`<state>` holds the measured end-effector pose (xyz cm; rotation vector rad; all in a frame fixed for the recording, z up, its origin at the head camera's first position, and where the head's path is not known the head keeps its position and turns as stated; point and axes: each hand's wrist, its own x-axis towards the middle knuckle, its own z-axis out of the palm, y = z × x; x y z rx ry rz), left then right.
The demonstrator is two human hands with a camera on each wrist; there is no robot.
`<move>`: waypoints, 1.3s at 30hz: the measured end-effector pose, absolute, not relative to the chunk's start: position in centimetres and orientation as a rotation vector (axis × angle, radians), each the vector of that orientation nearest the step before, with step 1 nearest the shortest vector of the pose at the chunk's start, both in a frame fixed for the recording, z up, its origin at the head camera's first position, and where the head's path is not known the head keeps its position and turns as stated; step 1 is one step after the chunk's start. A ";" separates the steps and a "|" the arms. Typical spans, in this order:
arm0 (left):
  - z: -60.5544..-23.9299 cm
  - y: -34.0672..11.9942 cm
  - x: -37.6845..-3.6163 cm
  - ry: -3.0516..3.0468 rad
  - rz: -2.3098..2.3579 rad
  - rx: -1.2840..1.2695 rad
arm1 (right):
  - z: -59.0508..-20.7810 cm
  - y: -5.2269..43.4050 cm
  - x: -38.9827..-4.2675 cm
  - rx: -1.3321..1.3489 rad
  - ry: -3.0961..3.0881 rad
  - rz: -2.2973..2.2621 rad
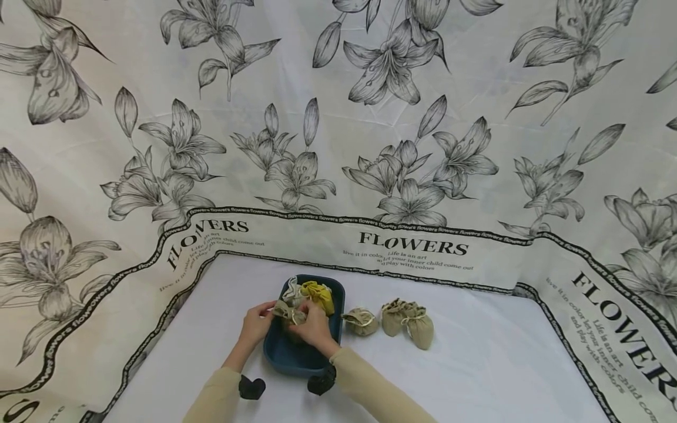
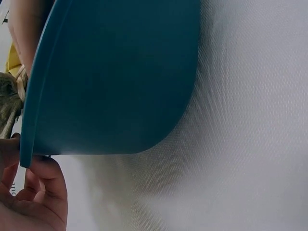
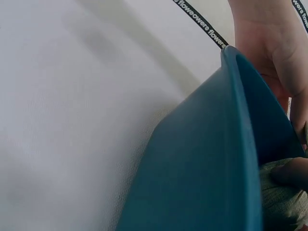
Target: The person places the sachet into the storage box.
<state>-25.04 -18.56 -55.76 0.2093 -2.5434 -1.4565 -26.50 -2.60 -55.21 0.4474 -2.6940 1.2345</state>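
Both hands, left hand [image 1: 257, 324] and right hand [image 1: 313, 326], pinch a khaki pouch [image 1: 288, 313] over the blue tray [image 1: 296, 358], lower centre, tugging its drawstring

- We read "FLOWERS" in large black capitals on the floral cloth [image 1: 338, 147] three times: at the left [image 1: 207, 235], in the middle [image 1: 413, 244], and down the right side [image 1: 626, 335].
- Under the middle heading, small print runs "Life is an art", "child come out" and "play with colors"; parts are too small for us to tell.
- The black border band [image 1: 338, 218] repeats "flowers" in tiny white letters.
- In the right wrist view we see "flowers" on that same band [image 3: 199, 21].
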 end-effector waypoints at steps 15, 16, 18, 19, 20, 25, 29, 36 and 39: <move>-55.7 -18.5 -25.0 -2.511 -1.448 0.186 | -55.0 -3.5 -26.9 0.398 -2.710 1.297; -55.7 -18.5 -25.0 -2.512 -1.448 0.185 | -55.0 -3.5 -26.9 0.406 -2.717 1.307; -55.7 -18.6 -25.0 -2.516 -1.451 0.190 | -54.8 -3.3 -26.9 0.424 -2.738 1.332; -55.7 -18.6 -25.0 -2.517 -1.449 0.189 | -54.7 -3.2 -26.9 0.441 -2.745 1.348; -55.8 -18.6 -25.0 -2.519 -1.445 0.189 | -54.7 -3.0 -26.9 0.457 -2.760 1.359; -56.0 -18.5 -25.0 -2.516 -1.439 0.181 | -54.2 -2.0 -26.7 0.576 -2.799 1.378; -56.0 -18.5 -25.0 -2.520 -1.436 0.173 | -54.0 -1.0 -26.6 0.659 -2.788 1.330; -55.9 -18.6 -24.9 -2.541 -1.441 0.155 | -53.2 0.4 -26.3 0.726 -2.777 1.242; -55.9 -18.8 -24.9 -2.550 -1.433 0.136 | -52.7 0.8 -26.2 0.774 -2.756 1.211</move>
